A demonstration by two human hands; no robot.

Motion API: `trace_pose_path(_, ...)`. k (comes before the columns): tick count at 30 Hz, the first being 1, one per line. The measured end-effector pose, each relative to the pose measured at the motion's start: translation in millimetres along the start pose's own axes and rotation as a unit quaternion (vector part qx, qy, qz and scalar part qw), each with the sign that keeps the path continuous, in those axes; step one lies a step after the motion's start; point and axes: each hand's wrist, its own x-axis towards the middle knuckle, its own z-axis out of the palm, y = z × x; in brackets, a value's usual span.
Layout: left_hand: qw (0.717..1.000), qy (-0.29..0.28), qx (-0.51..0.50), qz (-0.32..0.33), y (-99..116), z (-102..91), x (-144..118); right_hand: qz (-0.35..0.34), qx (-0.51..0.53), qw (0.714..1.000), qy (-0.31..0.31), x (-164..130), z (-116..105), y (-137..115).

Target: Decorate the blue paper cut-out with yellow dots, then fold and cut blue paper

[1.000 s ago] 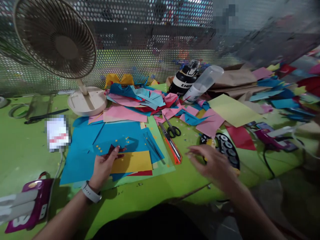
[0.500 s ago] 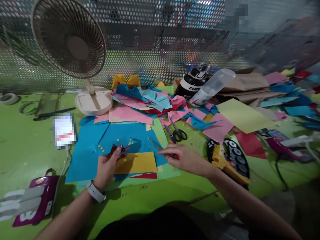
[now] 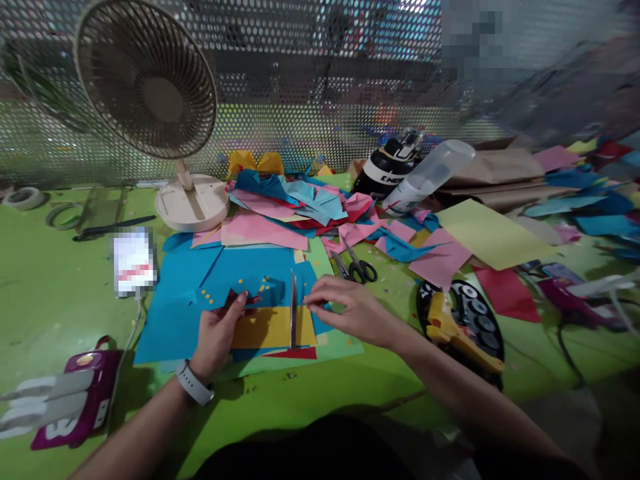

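Observation:
My left hand [image 3: 220, 330], with a pale watch band at the wrist, pinches a small dark red paper piece [image 3: 233, 297] between thumb and fingers. Most of that piece is hidden by the hand. Below it is a yellow paper sheet [image 3: 267, 325] on a blue sheet [image 3: 173, 313]. Silver tweezers [image 3: 293, 313] lie across the yellow sheet, pointing away from me. Just right of them, clear of contact, my right hand [image 3: 353, 310] has thumb and forefinger tips brought together; anything between them is too small to make out. Tiny yellow paper bits [image 3: 265, 283] are scattered on the blue sheet.
Scissors [image 3: 361, 270] lie beyond my right hand, and a yellow glue gun [image 3: 463, 340] lies to its right. A fan [image 3: 193, 207], a pile of coloured paper [image 3: 290, 200] and bottles [image 3: 385, 167] stand at the back. Left are a phone [image 3: 134, 260] and a purple power block [image 3: 83, 393].
My right hand has let go of the tweezers, which now lie on the yellow sheet, and has shifted slightly left. My left hand keeps its pinch on the dark red paper.

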Motion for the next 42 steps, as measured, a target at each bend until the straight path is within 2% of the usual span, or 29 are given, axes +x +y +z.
trace_pose_path(3, 1.0, 0.014, 0.016, -0.003, 3, 1.8, -1, -0.072, -0.178, 0.977, -0.092, 8, 11, 1)
trace_pose_path(6, 0.999, 0.026, 0.02, 0.002, 5, 3.6, -1, -0.137, -0.303, 0.922, -0.198, 16, 23, 1)
trace_pose_path(8, 0.999, 0.025, 0.02, -0.002, 5, 3.5, -1, -0.179, -0.347, 0.89, -0.234, 22, 29, 0)
trace_pose_path(12, 0.999, 0.021, 0.025, -0.005, 1, 0.9, 0, -0.26, -0.381, 0.855, -0.237, 31, 31, 1)
trace_pose_path(16, 0.999, 0.022, 0.01, -0.023, -2, -0.8, 0, -0.287, -0.38, 0.853, -0.212, 33, 26, 9)
trace_pose_path(20, 1.0, 0.016, 0.003, -0.013, -3, -0.1, 1, -0.244, -0.358, 0.884, -0.174, 31, 17, 9)
trace_pose_path(24, 1.0, 0.007, -0.01, -0.003, -1, 2.1, 1, -0.098, -0.339, 0.927, -0.128, 33, 12, 5)
trace_pose_path(27, 1.0, 0.01, -0.017, -0.008, 1, 3.5, 0, 0.01, -0.343, 0.928, -0.145, 37, 16, 11)
trace_pose_path(30, 1.0, 0.018, -0.005, -0.005, 3, 3.8, -1, 0.033, -0.321, 0.929, -0.182, 41, 22, 22)
trace_pose_path(32, 1.0, 0.018, 0.008, -0.004, 4, 3.9, -1, 0.028, -0.276, 0.944, -0.179, 43, 23, 28)
trace_pose_path(34, 1.0, 0.02, 0.006, -0.003, 5, 4.5, -1, 0.032, -0.185, 0.971, -0.15, 43, 20, 31)
trace_pose_path(36, 1.0, 0.022, -0.007, -0.009, 6, 5.3, -1, 0.072, -0.022, 0.99, -0.117, 42, 14, 31)
trace_pose_path(37, 1.0, 0.021, -0.014, -0.012, 6, 5.6, -1, 0.105, 0.086, 0.985, -0.103, 41, 11, 31)
trace_pose_path(38, 1.0, 0.019, -0.018, -0.017, 6, 5.8, -2, 0.141, 0.2, 0.965, -0.092, 40, 7, 30)
trace_pose_path(40, 0.999, 0.016, -0.021, -0.029, 6, 5.8, -2, 0.195, 0.407, 0.889, -0.079, 36, 2, 26)
trace_pose_path(42, 0.999, 0.013, -0.022, -0.035, 5, 5.2, -2, 0.206, 0.534, 0.818, -0.06, 31, -2, 21)
